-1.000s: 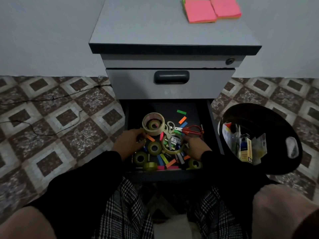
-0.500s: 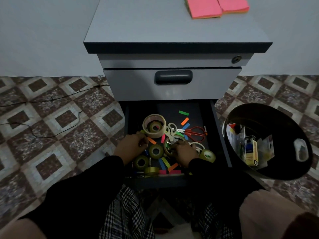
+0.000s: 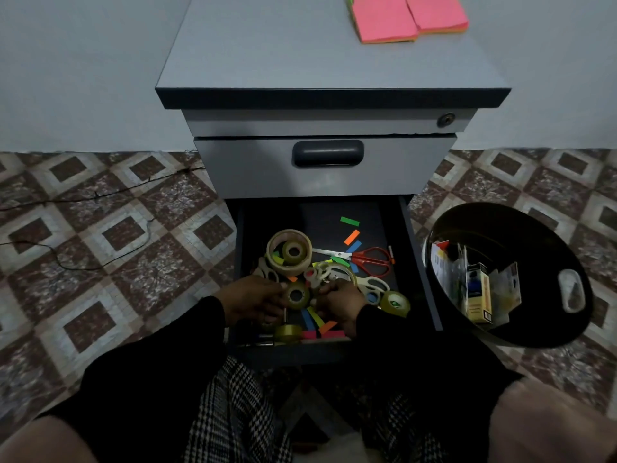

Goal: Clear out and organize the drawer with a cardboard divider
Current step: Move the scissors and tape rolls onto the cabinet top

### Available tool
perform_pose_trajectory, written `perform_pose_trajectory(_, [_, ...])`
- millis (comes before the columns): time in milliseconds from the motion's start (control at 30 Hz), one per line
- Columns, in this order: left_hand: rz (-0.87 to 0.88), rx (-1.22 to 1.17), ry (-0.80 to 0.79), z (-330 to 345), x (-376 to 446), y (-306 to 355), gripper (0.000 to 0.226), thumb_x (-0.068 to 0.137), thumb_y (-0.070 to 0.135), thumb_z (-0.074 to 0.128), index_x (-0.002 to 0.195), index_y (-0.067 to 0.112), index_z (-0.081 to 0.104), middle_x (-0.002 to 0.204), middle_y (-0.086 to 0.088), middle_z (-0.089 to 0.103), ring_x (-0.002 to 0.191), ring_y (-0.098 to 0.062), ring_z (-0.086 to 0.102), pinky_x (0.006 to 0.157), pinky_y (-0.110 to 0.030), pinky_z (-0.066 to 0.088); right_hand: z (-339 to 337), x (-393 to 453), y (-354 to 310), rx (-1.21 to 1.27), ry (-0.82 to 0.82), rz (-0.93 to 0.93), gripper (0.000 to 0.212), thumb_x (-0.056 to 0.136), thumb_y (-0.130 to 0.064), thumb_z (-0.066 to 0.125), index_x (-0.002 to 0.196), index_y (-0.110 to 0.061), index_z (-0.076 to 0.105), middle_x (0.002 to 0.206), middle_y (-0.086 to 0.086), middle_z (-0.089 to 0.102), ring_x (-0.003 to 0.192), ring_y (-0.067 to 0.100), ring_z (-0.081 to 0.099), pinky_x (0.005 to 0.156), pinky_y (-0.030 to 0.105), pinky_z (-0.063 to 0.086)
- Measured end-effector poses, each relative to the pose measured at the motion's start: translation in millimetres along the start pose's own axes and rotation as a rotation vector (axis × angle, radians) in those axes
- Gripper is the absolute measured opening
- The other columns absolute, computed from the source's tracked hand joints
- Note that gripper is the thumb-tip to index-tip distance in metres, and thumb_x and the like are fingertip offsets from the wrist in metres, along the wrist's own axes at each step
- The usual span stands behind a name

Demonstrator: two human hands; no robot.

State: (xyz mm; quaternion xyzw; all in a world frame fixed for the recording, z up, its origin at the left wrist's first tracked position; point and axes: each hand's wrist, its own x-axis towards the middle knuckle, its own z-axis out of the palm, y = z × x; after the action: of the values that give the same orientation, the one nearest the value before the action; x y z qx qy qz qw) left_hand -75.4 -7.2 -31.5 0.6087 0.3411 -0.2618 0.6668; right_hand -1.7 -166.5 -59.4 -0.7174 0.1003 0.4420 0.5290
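**Both hands deep in the cluttered bottom drawer**

The pedestal's bottom drawer (image 3: 421, 262) is pulled fully out toward the person, its long axis running front to back, probably so everything lies within reach. A black bin (image 3: 534, 332) tilts toward it at the right, likely to catch discards. The red scissors (image 3: 369, 260) lie crosswise, blades pointing left. The left hand (image 3: 253, 297) and right hand (image 3: 342, 304) flank a small tape roll (image 3: 296, 295), fingers curled against it; a firm grip cannot be told. No cardboard divider shows.
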Motion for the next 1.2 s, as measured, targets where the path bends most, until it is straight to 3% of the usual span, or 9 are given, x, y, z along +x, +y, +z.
perform_pose_trajectory(267, [-0.043, -0.087, -0.001, -2, 3, -2, 0.011, 0.095, 0.017, 0.053, 0.094, 0.009, 0.060, 0.091, -0.010, 0.068, 0.079, -0.020, 0.065, 0.060, -0.024, 0.055, 20, -6, 11, -0.108, -0.219, -0.081, 0.034, 0.079, 0.016, 0.056, 0.077, -0.015, 0.042, 0.075, 0.004, 0.052, 0.068, 0.016, 0.053, 0.062, 0.028, 0.048])
perform_pose_trajectory(400, [-0.034, -0.150, 0.010, -5, 2, -3, 0.012, 0.092, 0.011, 0.057, 0.102, 0.007, 0.061, 0.088, -0.009, 0.068, 0.077, -0.019, 0.064, 0.057, -0.025, 0.057, 21, -10, 10, -0.218, -0.311, -0.217, 0.038, 0.079, 0.015, 0.059, 0.074, -0.018, 0.042, 0.074, 0.002, 0.048, 0.067, 0.013, 0.050, 0.058, 0.023, 0.046])
perform_pose_trajectory(500, [-0.011, -0.176, 0.041, -6, 1, -1, 0.017, 0.091, 0.007, 0.057, 0.108, 0.005, 0.059, 0.089, -0.009, 0.065, 0.078, -0.020, 0.062, 0.056, -0.025, 0.058, 18, -11, 1, -0.317, -0.336, -0.274, 0.032, 0.082, 0.001, 0.067, 0.076, -0.020, 0.043, 0.077, 0.002, 0.054, 0.071, 0.016, 0.054, 0.063, 0.024, 0.047])
perform_pose_trajectory(600, [0.033, -0.166, 0.090, -8, 1, -1, 0.012, 0.092, 0.007, 0.055, 0.104, 0.006, 0.059, 0.088, -0.008, 0.063, 0.080, -0.020, 0.061, 0.059, -0.026, 0.058, -4, 0, -10, -0.519, -0.074, -0.388, 0.020, 0.084, -0.011, 0.067, 0.075, -0.019, 0.050, 0.087, 0.003, 0.060, 0.085, 0.019, 0.058, 0.066, 0.018, 0.046])
perform_pose_trajectory(667, [0.067, -0.143, 0.119, -9, 2, 0, 0.008, 0.094, 0.009, 0.053, 0.099, 0.009, 0.059, 0.089, -0.007, 0.063, 0.082, -0.020, 0.060, 0.064, -0.027, 0.057, -32, 17, -13, -0.735, 0.194, -0.404, 0.007, 0.086, -0.011, 0.061, 0.093, -0.010, 0.059, 0.101, 0.010, 0.063, 0.096, 0.025, 0.060, 0.077, 0.023, 0.049])
perform_pose_trajectory(767, [0.099, -0.140, 0.137, -10, 2, 1, 0.007, 0.095, 0.011, 0.052, 0.095, 0.013, 0.058, 0.090, -0.006, 0.061, 0.082, -0.021, 0.059, 0.061, -0.025, 0.057, -68, 35, -5, -1.117, 0.424, -0.212, 0.047, 0.091, -0.025, 0.054, 0.133, -0.009, 0.040, 0.134, 0.012, 0.047, 0.123, 0.030, 0.044, 0.100, 0.038, 0.039])
perform_pose_trajectory(900, [0.126, -0.159, 0.148, -12, 1, 1, 0.011, 0.095, 0.011, 0.052, 0.104, 0.012, 0.057, 0.094, -0.005, 0.062, 0.084, -0.020, 0.059, 0.061, -0.023, 0.057, -74, 34, 12, -1.410, 0.485, -0.117, 0.051, 0.094, -0.025, 0.045, 0.139, -0.007, 0.029, 0.143, 0.014, 0.036, 0.131, 0.031, 0.034, 0.106, 0.040, 0.030])
perform_pose_trajectory(1000, [0.142, -0.162, 0.149, -13, -2, 1, 0.011, 0.094, 0.007, 0.052, 0.101, 0.013, 0.057, 0.094, -0.005, 0.062, 0.082, -0.018, 0.060, 0.062, -0.023, 0.057, -70, 40, 15, -1.327, 0.424, -0.105, 0.055, 0.091, -0.024, 0.052, 0.138, -0.008, 0.030, 0.139, 0.015, 0.040, 0.130, 0.031, 0.037, 0.105, 0.041, 0.033])
perform_pose_trajectory(1200, [0.152, -0.109, 0.158, -11, -3, 4, 0.017, 0.092, 0.000, 0.052, 0.105, 0.011, 0.053, 0.095, -0.005, 0.059, 0.082, -0.017, 0.058, 0.062, -0.023, 0.056, -84, 38, -19, -0.873, 0.247, -0.255, 0.036, 0.086, -0.008, 0.061, 0.122, -0.009, 0.059, 0.119, 0.009, 0.063, 0.108, 0.026, 0.060, 0.094, 0.034, 0.048])
